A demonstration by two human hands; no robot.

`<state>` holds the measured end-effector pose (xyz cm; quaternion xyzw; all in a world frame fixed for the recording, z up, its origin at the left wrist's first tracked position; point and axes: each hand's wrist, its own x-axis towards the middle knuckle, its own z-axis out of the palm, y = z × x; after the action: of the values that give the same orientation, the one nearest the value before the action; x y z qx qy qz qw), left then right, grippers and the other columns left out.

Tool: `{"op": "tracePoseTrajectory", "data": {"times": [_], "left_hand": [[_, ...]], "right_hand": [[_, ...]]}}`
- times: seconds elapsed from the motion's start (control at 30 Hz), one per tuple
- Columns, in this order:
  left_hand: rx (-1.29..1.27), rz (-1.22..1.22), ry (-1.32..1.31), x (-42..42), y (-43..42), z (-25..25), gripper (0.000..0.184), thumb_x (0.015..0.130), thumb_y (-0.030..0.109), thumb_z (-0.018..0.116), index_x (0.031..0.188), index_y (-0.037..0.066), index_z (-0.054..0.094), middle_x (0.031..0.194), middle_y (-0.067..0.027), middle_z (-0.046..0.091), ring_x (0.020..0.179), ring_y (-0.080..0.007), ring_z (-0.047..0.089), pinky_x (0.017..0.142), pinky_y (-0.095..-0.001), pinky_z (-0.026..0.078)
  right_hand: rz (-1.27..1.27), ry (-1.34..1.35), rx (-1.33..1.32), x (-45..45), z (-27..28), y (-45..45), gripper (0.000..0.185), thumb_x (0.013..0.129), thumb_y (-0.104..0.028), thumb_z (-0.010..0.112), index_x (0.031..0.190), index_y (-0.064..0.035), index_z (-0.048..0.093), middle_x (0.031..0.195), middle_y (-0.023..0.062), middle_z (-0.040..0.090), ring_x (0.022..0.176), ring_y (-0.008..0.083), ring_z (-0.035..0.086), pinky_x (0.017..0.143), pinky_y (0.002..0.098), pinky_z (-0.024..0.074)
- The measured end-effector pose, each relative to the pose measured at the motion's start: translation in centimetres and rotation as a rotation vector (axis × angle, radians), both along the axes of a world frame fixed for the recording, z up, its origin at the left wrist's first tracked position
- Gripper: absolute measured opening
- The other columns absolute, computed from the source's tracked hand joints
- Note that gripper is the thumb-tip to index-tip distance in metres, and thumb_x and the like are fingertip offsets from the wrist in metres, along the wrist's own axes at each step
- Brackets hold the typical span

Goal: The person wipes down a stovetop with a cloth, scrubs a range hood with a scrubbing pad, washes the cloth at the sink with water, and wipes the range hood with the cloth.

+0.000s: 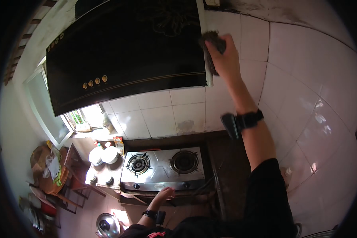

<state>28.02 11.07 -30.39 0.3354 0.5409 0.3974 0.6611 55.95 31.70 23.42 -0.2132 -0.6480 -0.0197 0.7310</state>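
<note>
Raised high at the upper right, my right hand (226,59) is closed around a dark brown rag (212,47). It presses the rag to the right side edge of a black range hood (127,55). The rag's exact material is hard to make out. Much lower, my left hand (165,194) hangs by the front edge of the gas stove (158,183), fingers loosely bent and apart, holding nothing. Two round burners, the left burner (139,163) and the right burner (184,161), sit on the steel stove top.
White bowls (103,155) and jars stand on a small cabinet left of the stove. Behind it is an open window (49,107). A wooden table (55,184) with bags and chairs is at far left. A lidded metal pot (108,225) sits low. Tiled wall (297,87) rises on the right.
</note>
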Motion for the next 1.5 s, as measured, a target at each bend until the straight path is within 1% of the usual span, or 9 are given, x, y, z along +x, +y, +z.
{"op": "tracePoseTrajectory", "data": {"times": [0.27,0.43,0.67,0.8,0.97,1.03,1.2,1.37,1.5], "left_hand": [[-0.043,-0.042,-0.076,1.0,-1.8,-0.5,0.020,0.094,0.030,0.053,0.105,0.013,0.059,0.085,0.0027,0.062,0.072,-0.0110,0.061,0.058,-0.0225,0.046],[0.007,0.057,-0.064,1.5,-1.5,0.2,0.020,0.092,0.030,0.058,0.102,0.012,0.059,0.079,0.0015,0.061,0.064,-0.0098,0.059,0.052,-0.0209,0.045],[0.534,-0.227,0.000,10.8,4.8,9.1,0.025,0.100,0.030,0.045,0.102,0.008,0.056,0.082,0.0028,0.052,0.073,-0.0062,0.049,0.063,-0.0208,0.040],[0.465,-0.507,-0.606,17.9,5.9,12.2,0.035,0.104,0.030,0.034,0.126,0.004,0.043,0.103,-0.0054,0.055,0.085,-0.0167,0.057,0.076,-0.0294,0.045],[0.823,-0.236,-0.279,20.4,4.1,12.8,0.063,0.098,0.056,0.029,0.126,0.002,0.046,0.099,-0.0078,0.061,0.090,-0.0163,0.058,0.085,-0.0317,0.046],[0.229,-0.277,-0.975,19.8,4.3,15.6,0.059,0.095,0.056,0.040,0.114,0.002,0.052,0.098,-0.0110,0.062,0.085,-0.0198,0.061,0.081,-0.0345,0.050],[-0.226,-0.050,-0.783,18.0,7.6,15.8,0.043,0.092,0.048,0.053,0.099,0.005,0.054,0.088,-0.0077,0.059,0.079,-0.0179,0.061,0.073,-0.0336,0.053],[0.221,-0.094,-0.799,18.8,6.6,13.0,0.037,0.101,0.035,0.040,0.103,0.001,0.055,0.089,-0.0069,0.060,0.079,-0.0125,0.059,0.068,-0.0274,0.049],[0.489,-0.289,-0.180,13.3,7.7,8.8,0.034,0.102,0.032,0.038,0.089,0.006,0.056,0.068,0.0041,0.054,0.055,-0.0075,0.050,0.044,-0.0237,0.036]], "right_hand": [[0.387,0.290,-0.399,-0.1,-9.1,2.1,0.016,0.092,-0.015,0.060,0.091,-0.0014,0.052,0.072,0.0022,0.054,0.063,0.0081,0.049,0.057,0.0261,0.0429],[0.769,0.504,-0.545,0.0,-6.0,3.3,0.020,0.094,-0.021,0.059,0.098,-0.0019,0.056,0.085,0.0050,0.060,0.063,0.0122,0.055,0.056,0.0269,0.0461],[1.618,1.213,-0.609,1.9,-22.4,3.0,0.020,0.087,-0.019,0.043,0.094,-0.0057,0.056,0.092,0.0101,0.060,0.075,0.0229,0.052,0.063,0.0345,0.0420],[1.575,1.353,-0.599,0.2,-29.6,1.2,0.017,0.086,-0.017,0.047,0.090,-0.0059,0.060,0.088,0.0077,0.063,0.075,0.0224,0.056,0.063,0.0340,0.0439],[1.522,1.455,-0.693,-1.8,-36.1,-0.7,0.016,0.086,-0.016,0.048,0.090,-0.0061,0.060,0.087,0.0082,0.063,0.075,0.0227,0.056,0.063,0.0340,0.0439],[1.519,1.571,-0.777,-2.7,-38.0,-1.4,0.015,0.086,-0.016,0.048,0.089,-0.0065,0.059,0.087,0.0080,0.062,0.074,0.0223,0.054,0.063,0.0336,0.0433],[1.556,1.556,-0.841,-4.7,-40.6,-2.0,0.014,0.087,-0.013,0.047,0.087,-0.0039,0.057,0.080,0.0075,0.057,0.068,0.0209,0.049,0.060,0.0319,0.0408],[1.592,1.379,-0.741,-4.1,-37.4,1.3,0.016,0.086,-0.014,0.046,0.088,-0.0043,0.059,0.083,0.0082,0.060,0.069,0.0210,0.051,0.059,0.0326,0.0408],[1.484,1.330,-0.732,0.6,-33.1,5.1,0.020,0.089,-0.019,0.046,0.095,-0.0061,0.060,0.086,0.0088,0.065,0.069,0.0214,0.056,0.058,0.0335,0.0423]]}}
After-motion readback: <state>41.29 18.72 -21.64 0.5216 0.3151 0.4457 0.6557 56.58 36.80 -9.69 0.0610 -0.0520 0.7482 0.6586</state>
